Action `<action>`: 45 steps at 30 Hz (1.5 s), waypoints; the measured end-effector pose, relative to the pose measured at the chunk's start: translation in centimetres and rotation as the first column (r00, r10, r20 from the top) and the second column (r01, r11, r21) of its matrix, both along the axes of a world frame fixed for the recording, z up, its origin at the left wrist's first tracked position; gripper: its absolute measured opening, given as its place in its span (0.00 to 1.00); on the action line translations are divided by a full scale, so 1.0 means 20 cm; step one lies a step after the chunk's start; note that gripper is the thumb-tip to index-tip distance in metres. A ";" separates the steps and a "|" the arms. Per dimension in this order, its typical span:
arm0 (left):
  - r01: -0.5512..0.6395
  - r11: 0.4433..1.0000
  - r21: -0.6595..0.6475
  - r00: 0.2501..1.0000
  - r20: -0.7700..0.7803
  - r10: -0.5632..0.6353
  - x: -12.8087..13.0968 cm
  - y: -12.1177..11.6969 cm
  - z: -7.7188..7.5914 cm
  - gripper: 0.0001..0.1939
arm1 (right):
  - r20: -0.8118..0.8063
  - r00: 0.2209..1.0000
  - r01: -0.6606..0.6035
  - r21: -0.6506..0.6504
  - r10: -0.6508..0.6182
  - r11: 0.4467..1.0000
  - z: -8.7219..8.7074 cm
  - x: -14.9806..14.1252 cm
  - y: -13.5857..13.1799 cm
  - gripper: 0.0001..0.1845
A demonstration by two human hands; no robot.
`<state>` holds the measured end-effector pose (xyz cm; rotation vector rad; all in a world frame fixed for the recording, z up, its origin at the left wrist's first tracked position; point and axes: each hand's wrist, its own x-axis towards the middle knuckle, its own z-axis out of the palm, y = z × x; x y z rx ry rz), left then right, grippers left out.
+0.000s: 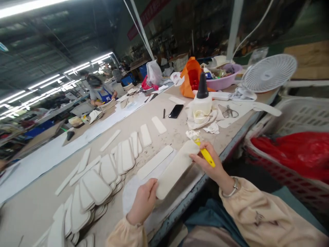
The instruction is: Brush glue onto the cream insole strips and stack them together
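Item, centre: one long off-white flat panel with rounded corners (177, 169), raised at a slant above the near edge of the grey-brown surface (177, 128), in both of my hands.

Item, 7 o'clock of it: my left hand (144, 197), thumb and fingers pinching the panel's lower end.

Item, 2 o'clock: my right hand (209, 161), thumb and fingers closed at the panel's upper end, also gripping a yellow-handled tool (207, 157), its head coated in whitish matter and pointing up past the panel.

Item, between 9 and 10 o'clock, near: a second off-white panel (155, 162), lying flat, partly over a thin white sheet (130, 192).

Item, 8 to 10 o'clock: many similar off-white panels (96, 187), heaped and overlapping.

Item, 12 o'clock: a black phone (176, 111), flat; a small dark stick-like object (164, 113) just beside it.

Item, 1 o'clock: a white bottle with black conical nozzle (203, 99), upright by crumpled cloth.

Item, between 1 and 2 o'clock: metal scissors (229, 112); farther out, a round white fan guard (269, 72).

Item, 3 o'clock: a plastic crate (272, 164) bearing red sheeting (295, 154).

Item, between 10 and 11 o'clock, well apart: a person in a blue apron (104, 95).
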<state>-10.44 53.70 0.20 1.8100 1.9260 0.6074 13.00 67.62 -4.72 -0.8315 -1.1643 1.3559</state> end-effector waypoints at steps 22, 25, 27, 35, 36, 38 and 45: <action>-0.265 0.874 0.408 0.962 0.050 0.268 -0.15 -0.31 -0.31 0.08 | 0.343 0.925 0.133 0.113 -0.164 0.985 -0.17 -0.15 0.00 0.21; -0.195 0.876 0.442 0.979 0.038 0.200 -0.13 -0.32 -0.33 0.09 | 0.374 0.910 0.138 0.138 -0.180 0.981 -0.17 -0.15 -0.01 0.21; -0.137 0.877 0.461 0.989 0.015 0.146 -0.12 -0.32 -0.34 0.11 | 0.378 0.907 0.145 0.135 -0.186 0.980 -0.18 -0.15 -0.01 0.21; 0.020 0.866 0.500 0.992 -0.121 0.047 -0.13 -0.33 -0.36 0.20 | 0.414 0.886 0.170 0.126 -0.207 0.977 -0.21 -0.15 0.00 0.22; 0.025 0.868 0.495 0.991 -0.129 0.044 -0.13 -0.33 -0.36 0.20 | 0.415 0.886 0.167 0.127 -0.205 0.978 -0.21 -0.15 -0.01 0.22; 0.035 0.872 0.488 0.989 -0.143 0.041 -0.13 -0.33 -0.37 0.21 | 0.419 0.886 0.154 0.138 -0.199 0.978 -0.20 -0.15 -0.01 0.21; 0.073 0.871 0.485 0.983 -0.184 0.021 -0.14 -0.32 -0.38 0.20 | 0.481 0.843 0.151 0.216 -0.240 0.965 -0.17 -0.14 -0.01 0.20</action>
